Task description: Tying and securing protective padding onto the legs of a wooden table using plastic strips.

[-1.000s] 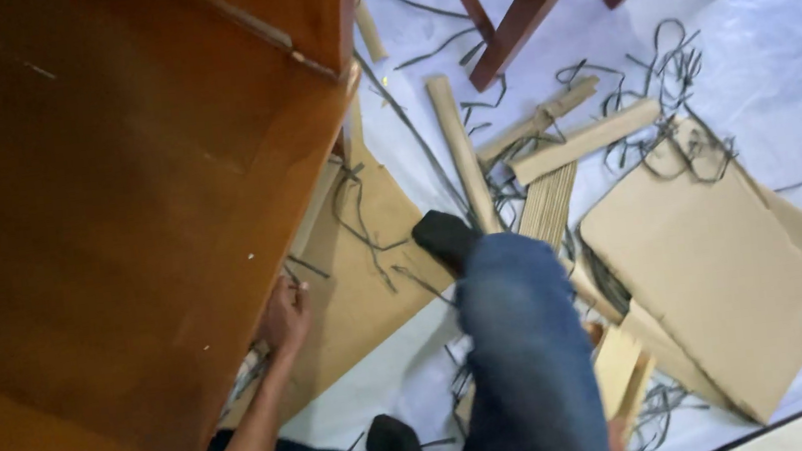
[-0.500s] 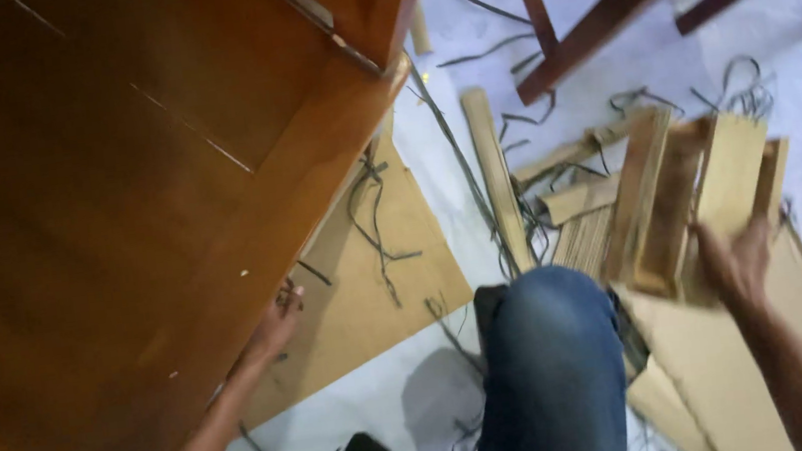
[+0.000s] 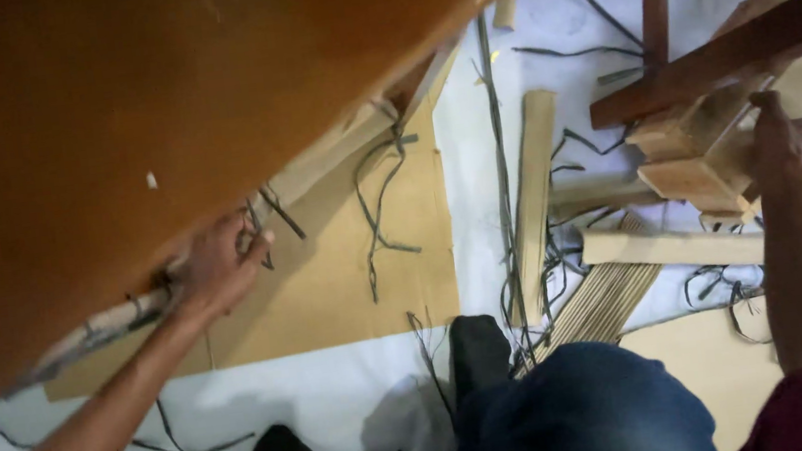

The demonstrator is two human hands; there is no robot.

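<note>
Two hands are engaged: your left hand (image 3: 217, 267) presses curled fingers against the lower edge of the tilted wooden cabinet (image 3: 137, 115), upper left. Your right hand (image 3: 781, 134) clasps a bundle of wood blocks (image 3: 704, 146) raised above the cardboard sheet (image 3: 347, 282).

Orange-brown wooden panel (image 3: 107, 118), tan cardboard (image 3: 347, 282), blue jeans (image 3: 583, 411).

The left hand (image 3: 215, 267) grips the lower edge of a large brown wooden panel (image 3: 156, 102) that leans above it. Beneath that hand lies a cardboard sheet (image 3: 348, 292) strewn with grey straps (image 3: 379, 208). The right hand (image 3: 778, 137) clutches a bundle of pale wooden pieces (image 3: 704, 146), with loose slats (image 3: 534, 200) left of it.
</note>
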